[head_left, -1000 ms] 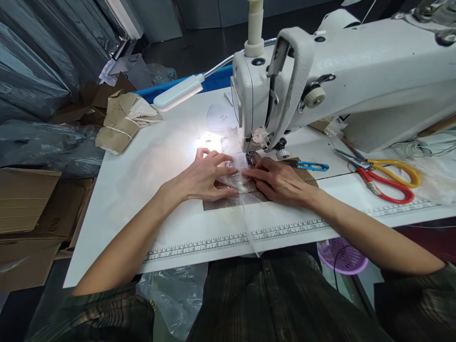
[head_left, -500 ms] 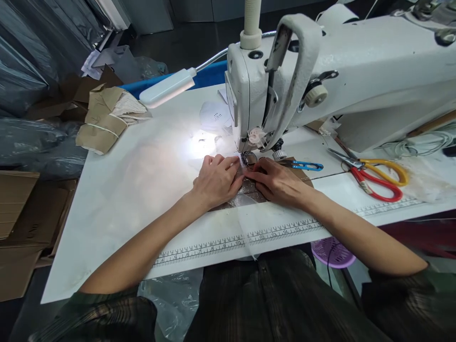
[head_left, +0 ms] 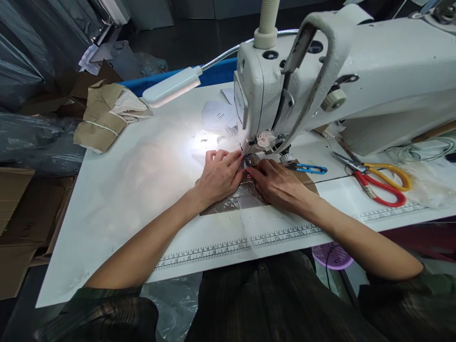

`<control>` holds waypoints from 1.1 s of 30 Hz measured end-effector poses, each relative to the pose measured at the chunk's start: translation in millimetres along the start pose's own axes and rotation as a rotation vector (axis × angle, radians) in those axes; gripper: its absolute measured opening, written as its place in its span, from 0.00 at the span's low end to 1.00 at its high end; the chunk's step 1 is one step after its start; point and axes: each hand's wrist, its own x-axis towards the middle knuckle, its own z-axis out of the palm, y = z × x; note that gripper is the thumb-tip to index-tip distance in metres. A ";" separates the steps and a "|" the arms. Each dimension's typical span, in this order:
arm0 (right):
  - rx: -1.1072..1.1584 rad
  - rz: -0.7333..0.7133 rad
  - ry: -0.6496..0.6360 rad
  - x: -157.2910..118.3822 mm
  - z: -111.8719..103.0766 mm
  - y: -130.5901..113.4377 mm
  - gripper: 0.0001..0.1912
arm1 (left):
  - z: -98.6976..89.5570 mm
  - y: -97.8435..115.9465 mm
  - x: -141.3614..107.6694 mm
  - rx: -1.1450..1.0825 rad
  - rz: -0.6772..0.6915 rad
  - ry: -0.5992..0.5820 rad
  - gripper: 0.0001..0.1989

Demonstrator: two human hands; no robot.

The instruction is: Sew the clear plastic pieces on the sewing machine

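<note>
I have the left hand point(head_left: 220, 176) laid flat, fingers nearly together, on sheer fabric point(head_left: 246, 194) before the sewing machine point(head_left: 254, 95) on the table point(head_left: 131, 185); the right hand's point(head_left: 280, 184) curled fingers hide their grip.

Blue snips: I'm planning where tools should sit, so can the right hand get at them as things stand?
Probably yes: the blue snips lie near the right hand, and nothing covers their looped end.

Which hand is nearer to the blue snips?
Right: the right hand is just left of the blue snips; the left hand is farther left, beyond the right one.
</note>
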 end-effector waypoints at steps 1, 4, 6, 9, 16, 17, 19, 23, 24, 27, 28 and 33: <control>-0.010 0.015 -0.009 0.7 -0.4 -1.3 0.18 | 0.2 0.3 0.4 -0.004 -0.005 0.003 0.18; -0.045 0.060 -0.015 1.2 -0.3 -5.7 0.17 | 0.2 2.2 1.2 -0.012 -0.021 0.006 0.18; -0.064 0.077 -0.006 0.5 0.5 -8.1 0.17 | -0.1 3.4 1.3 -0.013 -0.026 0.002 0.18; -0.074 0.085 0.011 -1.4 2.7 -9.5 0.17 | -0.6 3.5 0.9 -0.007 -0.034 0.029 0.18; 0.016 0.152 0.062 -7.6 10.3 -5.9 0.17 | -1.6 -0.1 -1.1 -0.097 0.153 0.083 0.13; 0.018 0.150 0.068 -7.9 10.6 -5.6 0.17 | -2.1 -0.4 -1.2 -0.102 0.158 0.080 0.13; 0.002 0.135 0.064 -7.6 10.1 -5.7 0.17 | -3.3 -0.8 -1.3 -0.107 0.162 0.071 0.13; -0.042 0.124 0.020 -4.5 6.3 -8.2 0.18 | -5.8 -1.5 -1.0 -0.116 0.162 0.050 0.12; -0.044 0.128 0.015 -3.8 5.4 -8.9 0.17 | -6.0 -1.8 -1.0 -0.117 0.161 0.047 0.12; -0.051 0.142 0.013 -2.4 4.1 -10.8 0.17 | -5.8 -2.6 -1.3 -0.114 0.159 0.049 0.13; -0.055 0.144 0.013 -2.3 4.2 -11.4 0.17 | -5.5 -2.8 -1.5 -0.110 0.159 0.051 0.13; -0.018 0.143 0.037 -4.8 6.9 -11.7 0.17 | -4.6 -5.1 -1.9 -0.098 0.141 0.030 0.14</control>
